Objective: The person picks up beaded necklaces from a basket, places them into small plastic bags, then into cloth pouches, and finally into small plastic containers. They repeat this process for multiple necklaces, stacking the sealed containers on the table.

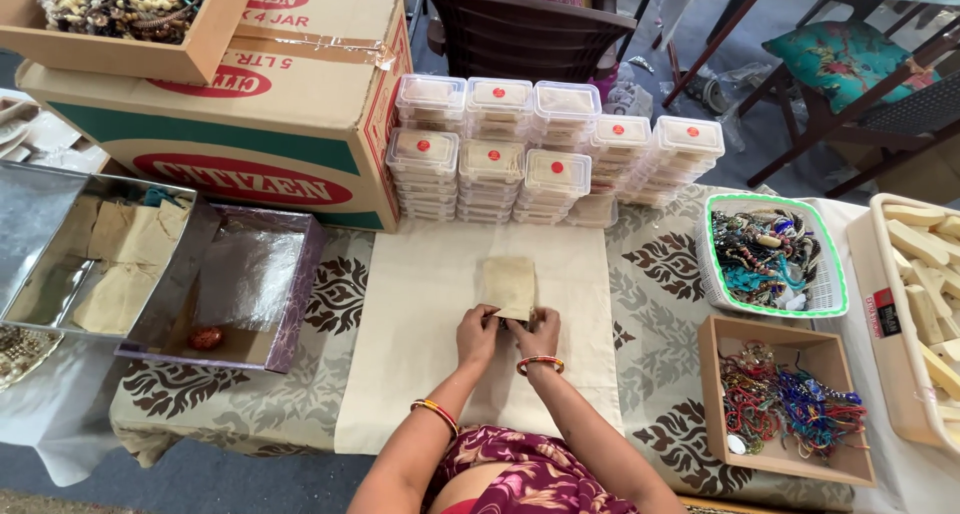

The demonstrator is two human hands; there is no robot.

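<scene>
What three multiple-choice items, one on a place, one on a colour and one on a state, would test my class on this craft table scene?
1. Where does the small cloth pouch lie?
A. on the cream cloth
B. in the wooden tray
C. on the chair

2. What colour is the rim of the white basket of beads?
A. red
B. green
C. blue

3. How do the left hand and right hand meet the pouch?
A. both touch its near edge
B. only one touches it
C. both are clear of it

Answers: 1 A, the pouch rests mid-cloth; 2 B, a bright green edge rings the basket; 3 A, the fingers of both hands pinch the lower edge.
</scene>
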